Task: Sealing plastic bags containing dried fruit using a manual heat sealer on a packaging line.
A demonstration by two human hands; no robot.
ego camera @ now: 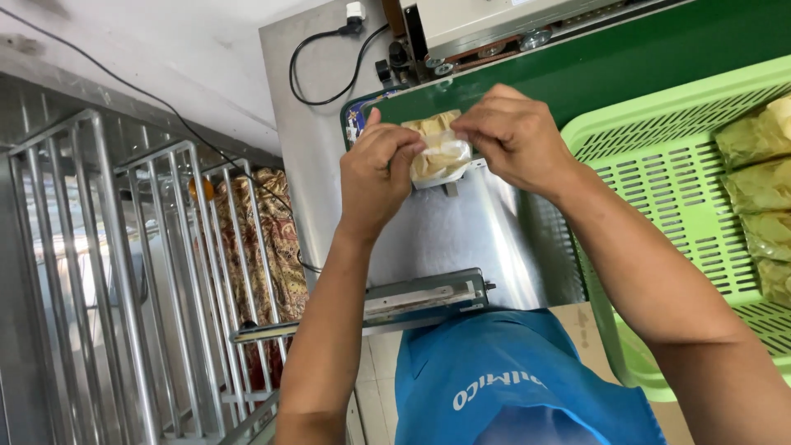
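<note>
1. We see the main risk at the bag's mouth: the small clear bag of pale yellow chips (442, 156) is pinched by both of our hands right at the edge of the green conveyor belt (626, 58) of the sealing machine (486, 25). If the top edge is creased or uneven when it meets the machine, we judge the seal could come out wrinkled or incomplete.

2. Our fingertips sit very close to the machine's intake. If we hold on too near the belt, they could be nipped or touched by a hot part; we cannot tell from this view where any hot part lies.

3. The bag looks full. Squeezing it too hard could crush the chips or push one up into the sealing strip.

4. Our left hand (377, 169) is closed narrowly on the bag's left side, thumb and fingers gripping the plastic. Our right hand (512, 136) is pinched on the bag's upper right corner.

5. The bag lies directly between the two hands, touching both, held above the steel tabletop (461, 239) and just at the near end of the belt.

6. To our right, the green plastic crate (659, 181) holds more filled bags (762, 181), well apart from the one we hold.
</note>
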